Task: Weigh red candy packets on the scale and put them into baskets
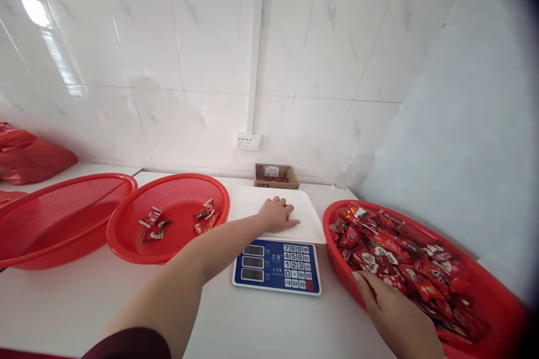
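My left hand (278, 215) reaches onto the white pan (309, 216) of a digital scale (275, 269), fingers curled over a red-wrapped candy (288, 215) that shows only as a sliver of red. On the right, my right hand (398, 311) grips the near rim of a red oval basket (334, 258), thumb along the edge, other fingers mostly hidden. Inside that basket lies a heap of red-wrapped candies (387, 241). Left of the scale stands a round red basket (168, 252) with several wrapped candies (154, 223) in it.
Another red basket (67, 247) stands farther left, with red plastic bags (37, 157) behind it. A small cardboard box (275, 182) sits behind the scale, below a wall socket (249, 141). A clear plastic bottle (344, 175) is by the wall. A pale panel (458, 140) borders the right side.
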Available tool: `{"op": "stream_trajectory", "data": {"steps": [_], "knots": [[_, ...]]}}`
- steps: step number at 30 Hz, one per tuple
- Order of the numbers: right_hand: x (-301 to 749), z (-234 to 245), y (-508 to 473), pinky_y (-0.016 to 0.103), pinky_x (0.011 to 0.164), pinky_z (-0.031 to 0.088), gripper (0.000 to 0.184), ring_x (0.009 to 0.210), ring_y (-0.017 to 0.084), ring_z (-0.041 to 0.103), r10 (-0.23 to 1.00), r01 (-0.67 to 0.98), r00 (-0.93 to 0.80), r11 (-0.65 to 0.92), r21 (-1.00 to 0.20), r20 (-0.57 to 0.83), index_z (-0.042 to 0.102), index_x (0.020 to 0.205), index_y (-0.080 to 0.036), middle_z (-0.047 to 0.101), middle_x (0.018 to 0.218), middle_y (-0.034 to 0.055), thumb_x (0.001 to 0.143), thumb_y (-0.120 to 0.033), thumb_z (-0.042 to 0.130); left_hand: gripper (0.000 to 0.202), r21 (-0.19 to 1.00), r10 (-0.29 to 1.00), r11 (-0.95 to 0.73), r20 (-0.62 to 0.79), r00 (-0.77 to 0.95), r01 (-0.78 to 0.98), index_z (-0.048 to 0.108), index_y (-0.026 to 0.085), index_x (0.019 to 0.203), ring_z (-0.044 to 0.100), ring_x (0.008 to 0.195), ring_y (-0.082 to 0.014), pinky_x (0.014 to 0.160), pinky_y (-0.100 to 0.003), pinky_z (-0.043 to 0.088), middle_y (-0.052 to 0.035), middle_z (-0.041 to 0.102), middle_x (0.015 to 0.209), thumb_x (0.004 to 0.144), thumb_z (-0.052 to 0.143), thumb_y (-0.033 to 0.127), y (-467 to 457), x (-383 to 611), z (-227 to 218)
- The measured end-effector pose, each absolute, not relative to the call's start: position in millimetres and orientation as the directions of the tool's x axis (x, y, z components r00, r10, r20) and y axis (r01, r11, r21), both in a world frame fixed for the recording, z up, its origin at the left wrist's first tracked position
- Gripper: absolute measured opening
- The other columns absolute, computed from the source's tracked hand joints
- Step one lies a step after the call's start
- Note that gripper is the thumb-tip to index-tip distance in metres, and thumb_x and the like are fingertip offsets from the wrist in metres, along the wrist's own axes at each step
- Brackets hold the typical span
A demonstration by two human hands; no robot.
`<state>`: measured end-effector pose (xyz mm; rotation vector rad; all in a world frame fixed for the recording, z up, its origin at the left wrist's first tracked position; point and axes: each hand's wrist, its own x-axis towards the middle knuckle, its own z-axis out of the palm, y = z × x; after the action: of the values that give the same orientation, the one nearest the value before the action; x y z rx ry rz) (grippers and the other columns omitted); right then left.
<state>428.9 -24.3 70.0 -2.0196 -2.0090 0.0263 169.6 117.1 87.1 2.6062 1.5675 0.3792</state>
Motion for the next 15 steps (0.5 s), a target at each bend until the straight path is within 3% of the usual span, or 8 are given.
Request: {"op": "stream_trajectory", "data": {"steps": [7, 15], "knots": [[428.7, 70.2, -25.2, 0.028, 0.056, 0.049, 0.048, 0.074, 0.020, 0.068, 0.987, 0.979, 0.032, 0.001, -0.206, 0.160, 0.067, 0.100, -0.030, 0.071, 0.096, 0.0023, 0.088, -0.052, 0.026, 0.043, 0.307, 0.927, -0.353, 0.247, 0.284, 0.884, 0.063, 0.022, 0.081, 0.062, 0.081, -0.0235, 0.069, -0.034, 0.047, -0.0073, 0.065, 0.088, 0.089, 0.037, 0.055, 119.4, 156.4, 96.8], [431.6, 62.3, -23.0, 0.033, 0.061, 0.051, 0.051, 0.079, 0.023, 0.067, 0.987, 0.983, 0.039, -0.010, -0.184, 0.156, 0.066, 0.104, -0.027, 0.071, 0.099, 0.0040, 0.088, -0.053, 0.025, 0.051, 0.371, 0.949, -0.232, 0.287, 0.126, 0.899, 0.062, 0.021, 0.078, 0.060, 0.068, -0.0173, 0.057, -0.025, 0.041, -0.0017, 0.065, 0.073, 0.093, 0.025, 0.053, 117.0, 73.3, 133.5]]}}
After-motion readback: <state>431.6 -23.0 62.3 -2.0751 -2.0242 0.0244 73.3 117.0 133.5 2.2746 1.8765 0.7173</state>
